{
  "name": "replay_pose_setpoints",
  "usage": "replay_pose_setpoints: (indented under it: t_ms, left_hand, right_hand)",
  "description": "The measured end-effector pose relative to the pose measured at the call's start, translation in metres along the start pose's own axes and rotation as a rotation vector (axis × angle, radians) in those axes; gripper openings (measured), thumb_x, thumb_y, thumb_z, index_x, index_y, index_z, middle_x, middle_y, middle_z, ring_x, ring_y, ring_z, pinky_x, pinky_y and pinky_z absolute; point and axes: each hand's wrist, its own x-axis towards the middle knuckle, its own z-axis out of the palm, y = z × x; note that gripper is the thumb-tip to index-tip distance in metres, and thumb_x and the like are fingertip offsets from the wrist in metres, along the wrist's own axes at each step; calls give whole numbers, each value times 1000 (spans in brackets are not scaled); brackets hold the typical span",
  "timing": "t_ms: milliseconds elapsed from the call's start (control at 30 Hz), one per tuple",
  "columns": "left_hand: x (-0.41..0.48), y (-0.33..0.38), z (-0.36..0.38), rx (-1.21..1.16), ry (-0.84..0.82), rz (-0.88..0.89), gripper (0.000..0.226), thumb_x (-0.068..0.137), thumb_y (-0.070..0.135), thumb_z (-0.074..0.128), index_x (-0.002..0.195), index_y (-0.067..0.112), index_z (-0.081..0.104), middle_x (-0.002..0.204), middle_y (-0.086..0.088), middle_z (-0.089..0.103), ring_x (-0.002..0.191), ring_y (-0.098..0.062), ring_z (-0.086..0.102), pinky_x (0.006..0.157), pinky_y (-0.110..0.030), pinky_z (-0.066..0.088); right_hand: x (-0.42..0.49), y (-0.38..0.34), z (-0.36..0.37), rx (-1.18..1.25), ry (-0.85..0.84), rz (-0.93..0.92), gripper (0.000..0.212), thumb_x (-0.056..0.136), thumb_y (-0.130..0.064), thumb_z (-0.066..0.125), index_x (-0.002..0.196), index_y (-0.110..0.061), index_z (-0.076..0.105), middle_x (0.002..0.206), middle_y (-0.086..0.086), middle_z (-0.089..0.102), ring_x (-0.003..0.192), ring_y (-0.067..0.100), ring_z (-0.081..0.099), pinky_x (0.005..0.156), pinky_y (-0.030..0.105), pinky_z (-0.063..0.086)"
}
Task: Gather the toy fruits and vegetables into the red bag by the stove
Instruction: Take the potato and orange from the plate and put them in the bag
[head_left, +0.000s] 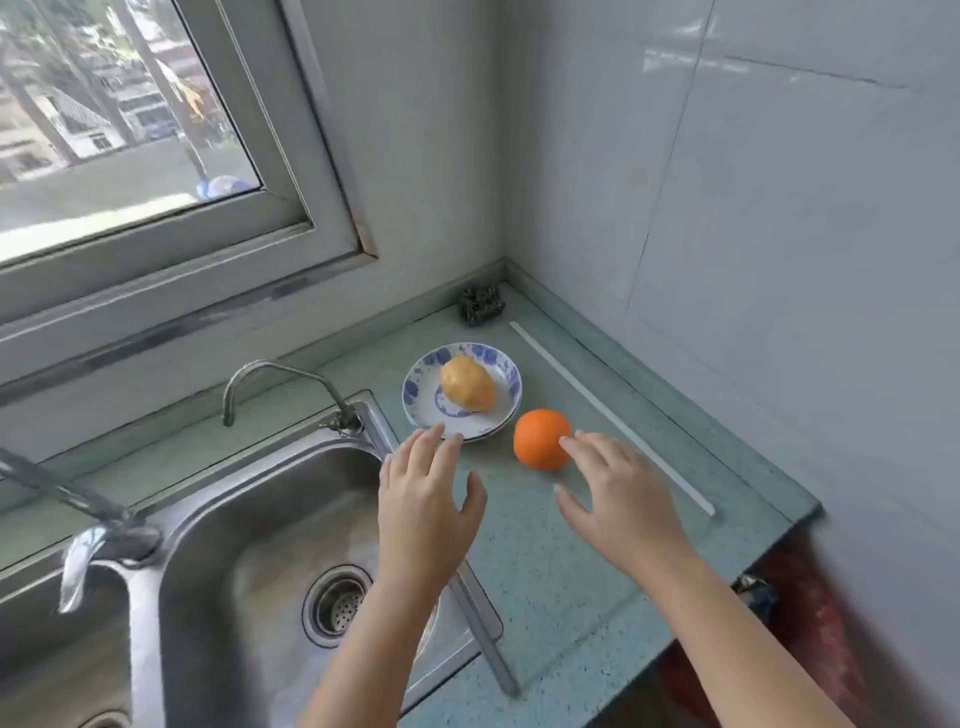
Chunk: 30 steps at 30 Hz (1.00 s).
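Orange and round, the toy orange (542, 439) sits on the green counter (545, 571), right at the fingertips of the right hand (618, 504). That hand is spread wide, and one fingertip looks like it touches the orange's side, but it is not holding it. The left hand (423, 499) is spread too, with nothing in it. Its fingertips reach the near edge of a white plate with blue marks (462, 392). A toy potato (467, 383) lies on that plate, just past the left hand's fingers. The orange is beside the plate, between the two hands and a bit ahead of them. Under the left wrist is a shiny metal sink (249, 530), and a bent tap (283, 387) stands ahead of that hand to its left. Far past both hands, in the corner, is a dark scrubber (481, 305). A thin white strip (613, 415) lies on the counter beyond the right hand.
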Motion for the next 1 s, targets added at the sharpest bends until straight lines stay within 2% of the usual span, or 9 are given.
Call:
replay_pose_setpoints:
  t_ms: [133,200,300,400,467,600,767,1000]
  left_hand:
    - [29,-26,26,-12,-33,-24,43,78,31,45,104,3,65,112,-17,63,101,-39,58,87,-47,44]
    - [42,-36,39,-32,-67,-31,43,78,32,45,106,4,63,112,-18,63,100,-39,58,86,-46,45]
    - [59,-49,56,-47,-90,-27,45,78,33,46,108,4,62,114,-19,61,101,-40,57,84,-47,46]
    - [75,-61,73,-66,-109,-29,40,75,25,62,108,3,61,116,-21,59,103,-42,56,84,-49,46]
    - [85,-67,83,-69,-127,-25,47,68,16,76,109,2,60,118,-23,58,103,-43,55,85,-49,45]
    - [103,-76,100,-79,-131,-32,55,66,20,80,113,1,58,122,-25,55,105,-42,54,83,-48,46]
    - [116,-82,121,-99,-181,-86,68,66,30,81,122,2,54,127,-27,51,111,-46,49,85,-54,44]
    - [125,-82,140,-183,-221,-145,77,66,33,80,130,7,44,138,-22,38,121,-40,40,84,-48,45]
  right_hand:
    - [28,11,28,10,-67,86,51,72,-40,49,108,-7,63,110,15,64,94,35,62,75,46,53]
    - [39,16,41,20,-76,121,52,69,-37,58,110,-6,62,113,16,63,97,37,61,76,47,53]
    - [53,19,53,21,-66,144,55,66,-37,62,113,-8,61,116,16,61,99,37,60,78,47,52]
    - [64,24,64,35,-69,157,57,66,-34,73,115,-9,58,119,15,59,103,36,58,80,45,51]
    - [69,27,71,34,-79,165,60,66,-31,78,118,-10,57,122,14,57,107,35,56,83,44,49]
    - [76,30,79,61,-107,201,65,72,-35,74,130,-17,49,135,9,46,119,31,46,90,41,44]
    - [84,30,82,143,-143,248,69,77,-39,69,137,-27,36,144,-1,31,127,22,34,93,35,41]
    - [88,31,93,273,-128,287,67,76,-35,72,134,-28,40,141,-2,29,121,24,38,92,35,42]
